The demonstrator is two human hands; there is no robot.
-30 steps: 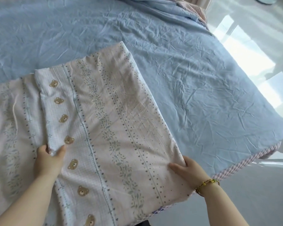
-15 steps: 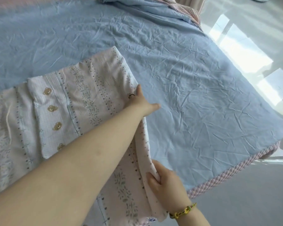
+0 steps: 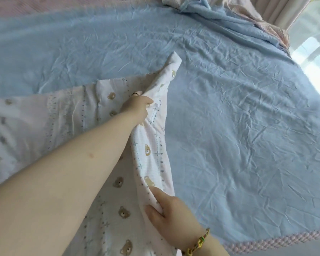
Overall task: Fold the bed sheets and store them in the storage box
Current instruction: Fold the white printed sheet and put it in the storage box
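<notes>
A pale pink and white bed sheet [image 3: 63, 115] printed with small bears and dotted stripes lies partly folded on the near left of the bed. Its right edge is lifted off the bed and stands up as a flap. My left hand [image 3: 137, 108] reaches across and grips that flap near its far end. My right hand [image 3: 166, 209], with a braided bracelet on the wrist, pinches the same edge near the front. No storage box is in view.
The light blue bed cover [image 3: 238, 126] is wrinkled and spreads to the right and far side. A bunched blue and pink quilt [image 3: 229, 15] lies at the far right corner. The bed's pink trimmed edge [image 3: 284, 241] borders the glossy floor [image 3: 314, 52].
Both hands have lifted the sheet's right edge up and leftward, turning its underside with bears into view. The camera moved closer and tilted.
</notes>
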